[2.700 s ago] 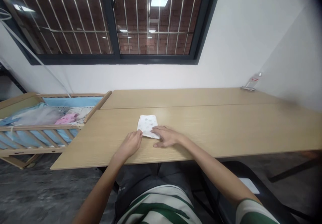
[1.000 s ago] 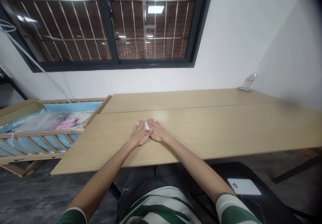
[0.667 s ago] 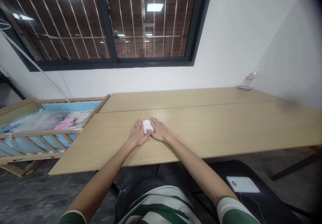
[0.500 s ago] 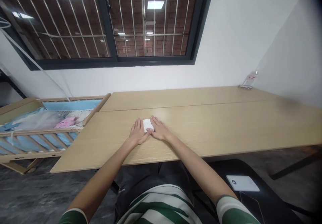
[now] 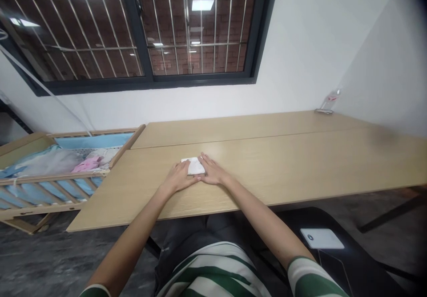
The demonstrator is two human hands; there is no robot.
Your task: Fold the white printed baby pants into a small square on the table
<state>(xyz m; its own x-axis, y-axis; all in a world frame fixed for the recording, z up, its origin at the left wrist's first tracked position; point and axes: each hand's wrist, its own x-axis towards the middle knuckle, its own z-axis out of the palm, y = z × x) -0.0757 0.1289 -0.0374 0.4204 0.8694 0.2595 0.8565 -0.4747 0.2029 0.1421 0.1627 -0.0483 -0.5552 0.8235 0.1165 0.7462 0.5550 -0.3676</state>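
A small white folded piece (image 5: 196,166), tissue or cloth, I cannot tell which, lies flat on the light wooden table (image 5: 283,163) between my two hands. My left hand (image 5: 178,176) rests palm down, its fingers over the left part of the piece and its thumb along the near edge. From the other side, my right hand (image 5: 211,171) lies flat with fingers stretched out, touching the right edge of the piece. The two thumbs meet just in front of it. Part of the white piece is hidden under the fingers.
A wooden crib (image 5: 66,185) with blue lining and bedding adjoins the table's left end. A clear bottle (image 5: 331,100) stands at the far right corner by the wall. A white phone (image 5: 322,238) lies on the black chair (image 5: 300,219) to my right. A barred window is ahead.
My left hand has shifted slightly left and its fingers have drawn back, so more of the white piece shows. My right hand has stayed nearly in place. The view has turned slightly.
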